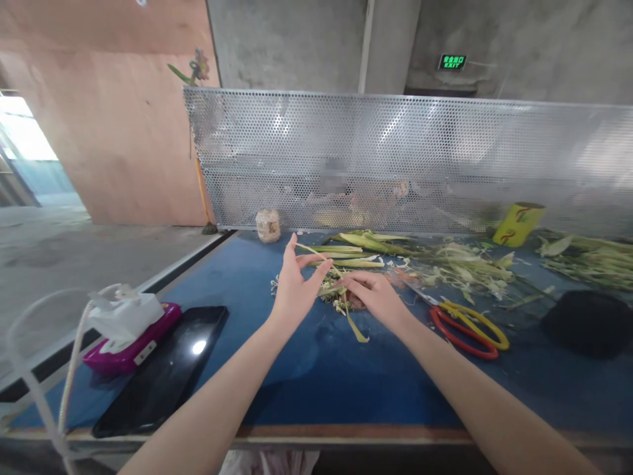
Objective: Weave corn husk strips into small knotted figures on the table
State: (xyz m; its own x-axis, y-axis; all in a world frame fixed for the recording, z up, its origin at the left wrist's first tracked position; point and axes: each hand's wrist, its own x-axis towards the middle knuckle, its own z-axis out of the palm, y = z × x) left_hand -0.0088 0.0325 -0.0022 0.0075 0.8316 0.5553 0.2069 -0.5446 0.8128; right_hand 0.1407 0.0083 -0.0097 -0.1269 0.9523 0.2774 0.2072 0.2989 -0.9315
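In the middle of the blue table, my left hand (297, 284) holds a thin pale plant strip (316, 252), which runs from its raised index finger towards the other hand. My right hand (373, 295) pinches plant material at the strip's lower end, fingertips pressed together. Beneath and between both hands lies a tangle of small curled plant trimmings (341, 302), partly hidden by the fingers. One flat yellow-green piece (357, 328) sticks out towards me. Just beyond the hands lie several cut green stalks (346, 256).
Scissors (467, 328) with red and yellow handles lie right. Behind them are peeled leaves (465, 267), a yellow can (519, 224) and a dark round object (591, 323). A phone (168, 369) and purple power strip (165, 323) with cables sit left. A perforated metal screen (395, 158) stands behind.
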